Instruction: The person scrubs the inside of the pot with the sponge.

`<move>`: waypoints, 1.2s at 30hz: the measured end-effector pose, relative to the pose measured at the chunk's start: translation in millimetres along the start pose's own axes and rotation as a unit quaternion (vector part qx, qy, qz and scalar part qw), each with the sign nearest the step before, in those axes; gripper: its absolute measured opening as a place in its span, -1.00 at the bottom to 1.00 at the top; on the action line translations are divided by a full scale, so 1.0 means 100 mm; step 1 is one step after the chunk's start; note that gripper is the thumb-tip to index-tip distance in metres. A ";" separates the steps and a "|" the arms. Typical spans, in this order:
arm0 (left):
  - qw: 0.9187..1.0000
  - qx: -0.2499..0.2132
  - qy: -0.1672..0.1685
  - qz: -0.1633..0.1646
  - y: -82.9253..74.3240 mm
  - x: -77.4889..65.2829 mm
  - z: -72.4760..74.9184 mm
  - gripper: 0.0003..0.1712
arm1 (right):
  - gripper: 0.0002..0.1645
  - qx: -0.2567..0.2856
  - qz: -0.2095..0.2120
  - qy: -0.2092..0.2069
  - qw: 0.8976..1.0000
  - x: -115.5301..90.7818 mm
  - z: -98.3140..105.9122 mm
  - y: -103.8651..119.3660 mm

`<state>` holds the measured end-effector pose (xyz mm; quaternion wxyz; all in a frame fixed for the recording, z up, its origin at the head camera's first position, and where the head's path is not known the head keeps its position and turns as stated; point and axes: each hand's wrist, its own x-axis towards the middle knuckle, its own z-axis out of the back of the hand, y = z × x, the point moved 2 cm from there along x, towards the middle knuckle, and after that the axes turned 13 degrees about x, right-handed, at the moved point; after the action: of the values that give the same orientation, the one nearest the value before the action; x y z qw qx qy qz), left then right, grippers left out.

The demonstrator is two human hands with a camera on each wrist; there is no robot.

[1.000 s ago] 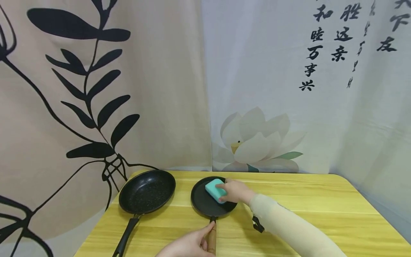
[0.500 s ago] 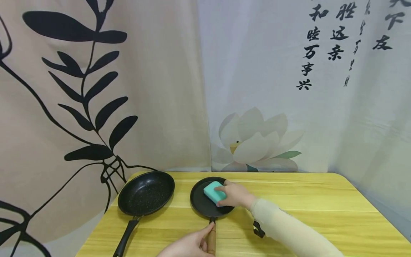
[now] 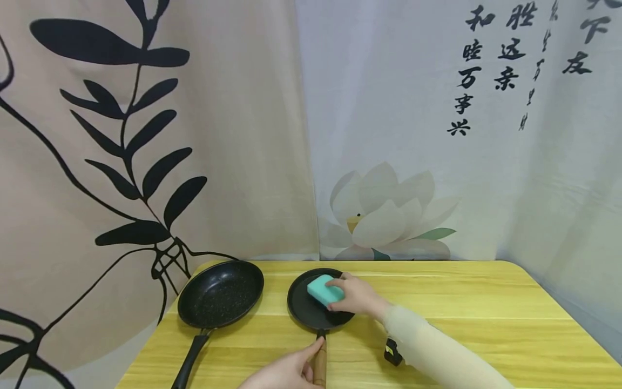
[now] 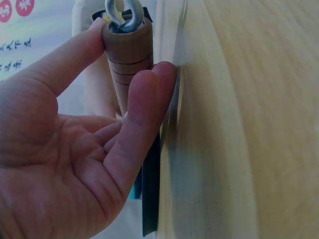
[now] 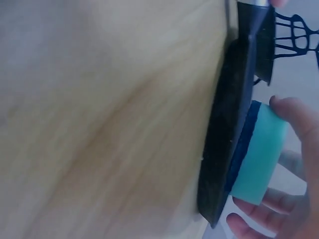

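- Curtain with a black plant print [image 3: 160, 124]: behind and left of the crepe pan.
- Black speckled frying pan [image 3: 221, 294]: left of the crepe pan, well apart, with a black handle.
- Left hand [image 3: 282, 373]: on the near side of the crepe pan, thumb and fingers pinching its wooden handle [image 3: 320, 364] just as they did a second ago; a metal loop tops the handle's end.
- Black crepe pan [image 3: 302, 309]: flat, on the yellow wood-grain table [image 3: 476, 294].
- Turquoise sponge [image 3: 322, 290] with a dark blue layer below: inside the crepe pan, turned slightly compared with a second ago.
- Right hand [image 3: 358, 296]: over the crepe pan's right side, gripping the sponge between thumb and fingers.
- Pale curtain [image 3: 413, 97]: behind the crepe pan and to its right, with a lotus print [image 3: 389, 216] and calligraphy reading "和睦万事兴", "胜远亲" and "下友", its columns cut off above.
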<state>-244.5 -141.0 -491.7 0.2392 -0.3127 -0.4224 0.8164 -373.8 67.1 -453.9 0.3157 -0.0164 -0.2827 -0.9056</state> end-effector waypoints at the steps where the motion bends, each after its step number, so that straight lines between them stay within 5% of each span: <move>1: 1.000 0.002 0.001 -0.001 0.06 0.04 -0.01 0.12 | -0.31 0.006 0.000 -0.002 1.000 -0.02 0.02 -0.01; 4: 1.000 0.002 -0.002 -0.012 0.27 0.15 -0.02 0.14 | -0.28 0.015 -0.002 -0.011 1.000 -0.08 0.09 -0.02; 7: 1.000 0.016 -0.008 -0.015 0.30 0.17 -0.02 0.15 | -0.27 0.026 -0.001 -0.020 0.999 -0.14 0.17 -0.02; 13: 1.000 0.015 -0.014 -0.009 -0.12 -0.05 -0.01 0.08 | -0.29 0.059 0.008 -0.043 0.997 -0.34 0.34 -0.03; 20: 0.998 -0.027 0.008 -0.053 0.70 0.38 0.01 0.23 | -0.31 0.098 0.009 -0.078 0.992 -0.67 0.49 -0.09; 27: 0.998 -0.025 0.022 -0.044 0.77 0.44 0.02 0.20 | -0.32 0.141 -0.005 -0.117 0.983 -0.93 0.67 -0.16; 31: 0.998 -0.033 0.022 -0.047 0.68 0.40 0.02 0.19 | -0.33 0.168 -0.004 -0.143 0.975 -1.02 0.75 -0.23; 36: 0.999 -0.021 0.001 -0.043 0.15 0.13 -0.02 0.07 | -0.35 0.156 0.013 -0.162 0.974 -1.07 0.74 -0.33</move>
<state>-254.3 -139.6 -509.4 0.2680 -0.3004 -0.4518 0.7961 -318.5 187.3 -431.1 0.2756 -0.1171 -0.4681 -0.8314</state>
